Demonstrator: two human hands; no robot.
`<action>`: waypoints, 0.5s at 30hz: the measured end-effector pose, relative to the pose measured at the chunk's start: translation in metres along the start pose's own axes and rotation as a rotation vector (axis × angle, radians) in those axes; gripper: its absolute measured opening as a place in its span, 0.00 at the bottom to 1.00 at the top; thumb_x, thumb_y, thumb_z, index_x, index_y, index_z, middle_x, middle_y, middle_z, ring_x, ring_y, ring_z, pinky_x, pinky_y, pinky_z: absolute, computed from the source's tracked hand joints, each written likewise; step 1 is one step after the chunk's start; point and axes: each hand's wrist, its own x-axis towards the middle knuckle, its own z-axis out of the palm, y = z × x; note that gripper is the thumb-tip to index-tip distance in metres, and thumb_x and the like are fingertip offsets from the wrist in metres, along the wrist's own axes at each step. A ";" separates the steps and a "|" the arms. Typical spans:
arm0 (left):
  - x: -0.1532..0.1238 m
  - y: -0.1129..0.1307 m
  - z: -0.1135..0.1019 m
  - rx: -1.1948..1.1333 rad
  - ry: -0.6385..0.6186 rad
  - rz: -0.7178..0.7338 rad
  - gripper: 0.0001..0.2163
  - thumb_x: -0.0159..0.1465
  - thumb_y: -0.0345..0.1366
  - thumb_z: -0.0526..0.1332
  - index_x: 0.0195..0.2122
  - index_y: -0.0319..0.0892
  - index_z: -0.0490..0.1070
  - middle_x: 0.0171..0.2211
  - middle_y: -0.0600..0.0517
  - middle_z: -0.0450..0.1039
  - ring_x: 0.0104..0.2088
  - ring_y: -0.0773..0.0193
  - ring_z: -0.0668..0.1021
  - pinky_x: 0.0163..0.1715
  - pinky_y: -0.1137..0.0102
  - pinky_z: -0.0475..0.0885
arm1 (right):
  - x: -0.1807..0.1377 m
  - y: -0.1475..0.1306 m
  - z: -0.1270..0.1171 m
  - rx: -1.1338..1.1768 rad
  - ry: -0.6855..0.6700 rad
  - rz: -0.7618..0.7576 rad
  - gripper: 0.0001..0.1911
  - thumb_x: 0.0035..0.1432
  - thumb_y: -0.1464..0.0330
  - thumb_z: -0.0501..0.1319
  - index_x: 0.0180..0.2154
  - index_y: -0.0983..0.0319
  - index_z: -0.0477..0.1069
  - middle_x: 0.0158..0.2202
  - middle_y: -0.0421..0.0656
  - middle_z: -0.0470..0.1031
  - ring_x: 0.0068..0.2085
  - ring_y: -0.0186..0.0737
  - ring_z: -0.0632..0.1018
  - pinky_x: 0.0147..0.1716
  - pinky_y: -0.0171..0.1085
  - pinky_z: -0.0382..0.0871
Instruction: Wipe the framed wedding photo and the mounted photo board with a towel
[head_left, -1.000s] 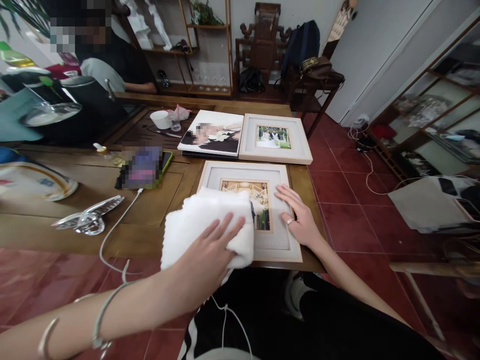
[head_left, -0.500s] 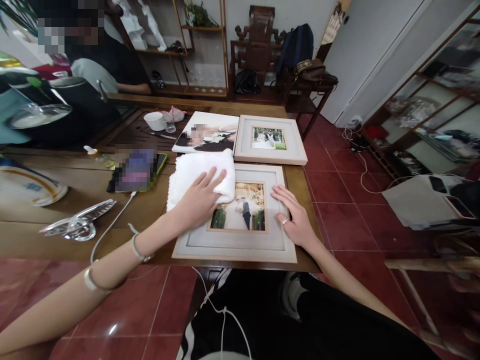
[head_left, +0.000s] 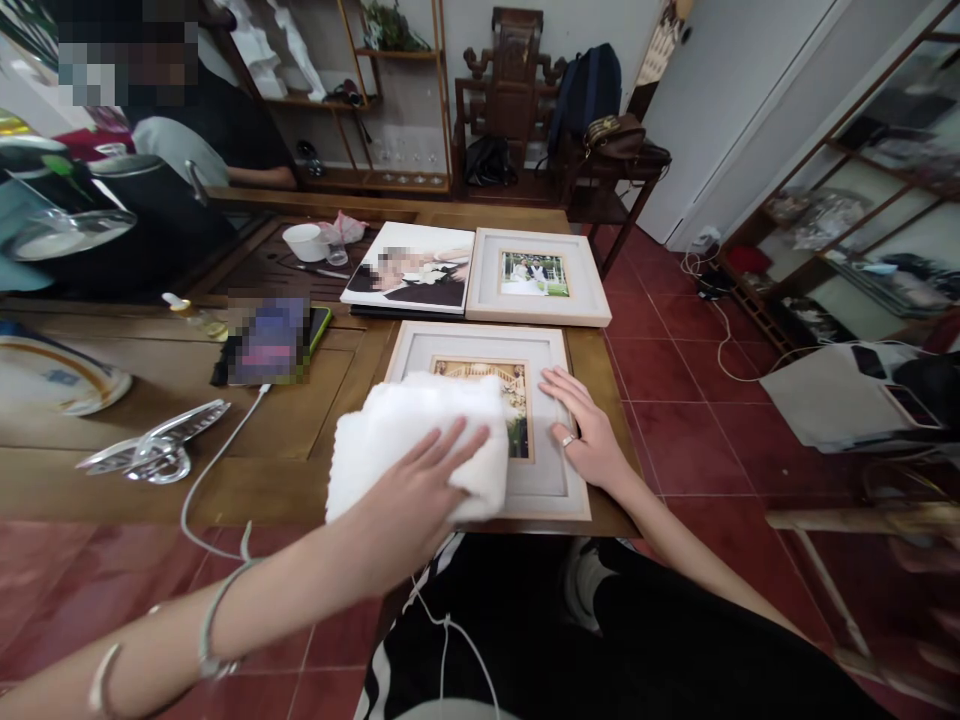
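Observation:
My left hand presses a folded white towel onto a light wooden picture frame, its fingers stretched over the towel and moving it. The thumb is mostly hidden. Part of the towel hangs over the frame's left side onto the table. Inside the frame is a wedding photo, its left and lower parts covered by the towel. My right hand, with a ring on it, rests on the frame's right border, fingers extended and thumb apart.
Behind lie a second framed photo and a white photo panel. Left on the wooden table are a phone with a white cable, a shiny metal clip-like object and a white cup. A person sits across the table.
My left hand has dragged the towel down toward me and slightly right, uncovering the frame's upper left corner and covering more of the photo. My right hand stays on the border.

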 end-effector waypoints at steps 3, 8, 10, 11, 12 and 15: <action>0.024 -0.034 -0.002 0.104 0.073 -0.080 0.12 0.63 0.29 0.58 0.44 0.38 0.77 0.69 0.42 0.44 0.68 0.44 0.48 0.65 0.51 0.52 | 0.000 0.000 -0.001 -0.009 -0.007 -0.008 0.30 0.51 0.77 0.55 0.56 0.57 0.67 0.63 0.45 0.65 0.66 0.48 0.60 0.64 0.58 0.54; 0.058 -0.089 -0.009 0.267 0.266 -0.216 0.13 0.65 0.31 0.54 0.44 0.33 0.76 0.69 0.39 0.45 0.68 0.41 0.49 0.64 0.50 0.53 | 0.000 0.000 0.000 0.008 -0.008 -0.004 0.31 0.51 0.77 0.55 0.57 0.55 0.67 0.63 0.44 0.65 0.67 0.49 0.60 0.64 0.59 0.54; 0.067 -0.098 -0.011 0.307 0.304 -0.274 0.13 0.66 0.33 0.54 0.44 0.34 0.76 0.69 0.40 0.46 0.67 0.39 0.50 0.63 0.48 0.54 | 0.000 0.000 0.000 0.018 -0.002 0.009 0.30 0.51 0.77 0.55 0.56 0.55 0.67 0.63 0.44 0.65 0.67 0.49 0.60 0.64 0.59 0.54; 0.069 -0.099 -0.011 0.320 0.304 -0.290 0.14 0.66 0.34 0.54 0.44 0.34 0.76 0.69 0.40 0.47 0.67 0.39 0.51 0.62 0.47 0.55 | 0.000 0.000 0.000 0.024 0.002 0.014 0.30 0.51 0.77 0.55 0.56 0.55 0.68 0.63 0.44 0.65 0.67 0.49 0.60 0.64 0.59 0.54; 0.070 -0.096 -0.012 0.325 0.290 -0.293 0.13 0.66 0.33 0.54 0.44 0.35 0.76 0.68 0.41 0.48 0.67 0.39 0.52 0.62 0.46 0.56 | 0.000 -0.001 0.000 0.029 0.005 0.017 0.30 0.51 0.77 0.55 0.56 0.55 0.68 0.63 0.44 0.65 0.66 0.49 0.60 0.64 0.59 0.54; 0.061 -0.073 -0.012 0.300 0.188 -0.259 0.14 0.64 0.29 0.53 0.42 0.35 0.77 0.67 0.40 0.52 0.66 0.37 0.55 0.60 0.44 0.57 | 0.000 0.000 0.000 0.034 0.011 0.022 0.30 0.51 0.77 0.55 0.56 0.55 0.68 0.62 0.44 0.66 0.66 0.49 0.60 0.64 0.59 0.54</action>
